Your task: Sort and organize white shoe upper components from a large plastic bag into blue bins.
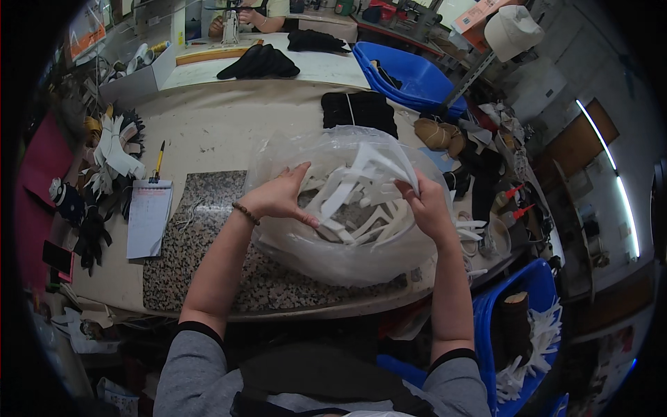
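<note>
A clear plastic bag [333, 267] stands with its mouth spread wide on the table in front of me. Inside lie several thin white cut pieces [379, 226], some strip-like and some forked. My left hand [278, 197] rests at the left side of the bag's mouth, fingers and thumb apart, the thumb close to the white pieces. At the right side, my right hand [427, 206] pinches near the end of a raised, bent white strip [368, 163]; its fingertips partly hide the grip, and the bag's rim runs close by.
A speckled stone slab [198, 260] lies under the bag. Left are a notepad [148, 219], a pen [160, 160] and piled gloves [114, 149]. Beyond lie a tied black bundle [358, 115] and a blue tub [410, 73]. A blue bin [486, 326] stands lower right. Another person [267, 17] works opposite.
</note>
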Demonstrator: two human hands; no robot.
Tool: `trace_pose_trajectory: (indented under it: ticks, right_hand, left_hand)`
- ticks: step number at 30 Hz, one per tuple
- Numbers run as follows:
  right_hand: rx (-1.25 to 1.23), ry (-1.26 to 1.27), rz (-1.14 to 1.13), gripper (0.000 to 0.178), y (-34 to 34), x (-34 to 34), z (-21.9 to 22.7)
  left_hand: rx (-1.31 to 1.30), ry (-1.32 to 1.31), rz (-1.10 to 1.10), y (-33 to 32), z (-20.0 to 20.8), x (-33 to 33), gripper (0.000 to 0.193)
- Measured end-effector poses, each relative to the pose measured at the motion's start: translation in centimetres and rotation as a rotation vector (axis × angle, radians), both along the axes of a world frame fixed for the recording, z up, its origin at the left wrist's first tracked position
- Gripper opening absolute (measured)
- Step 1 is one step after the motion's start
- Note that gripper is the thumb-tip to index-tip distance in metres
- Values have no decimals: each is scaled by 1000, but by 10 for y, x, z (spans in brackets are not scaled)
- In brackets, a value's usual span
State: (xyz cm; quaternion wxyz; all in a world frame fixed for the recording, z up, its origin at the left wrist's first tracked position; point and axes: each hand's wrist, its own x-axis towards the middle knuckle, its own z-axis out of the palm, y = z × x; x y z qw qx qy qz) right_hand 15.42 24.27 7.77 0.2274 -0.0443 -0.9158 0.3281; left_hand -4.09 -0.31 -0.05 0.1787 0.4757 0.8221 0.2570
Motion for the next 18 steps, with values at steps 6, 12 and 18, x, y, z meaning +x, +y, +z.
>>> trace_pose_trajectory:
  ticks: [6, 12, 18]
  right_hand:
    - [-563, -7, 73, 24, -10, -4, -2]
    - [-524, -44, 219, 30, -42, -23, -43]
    - [-838, -3, 254, 31, -43, -20, -37]
  left_hand:
    - [561, -408, -291, 22, 40, 33, 120]
    - [894, -919, 212, 77, 61, 92, 71]
    - [1031, -1037, 233, 78, 29, 58, 51]
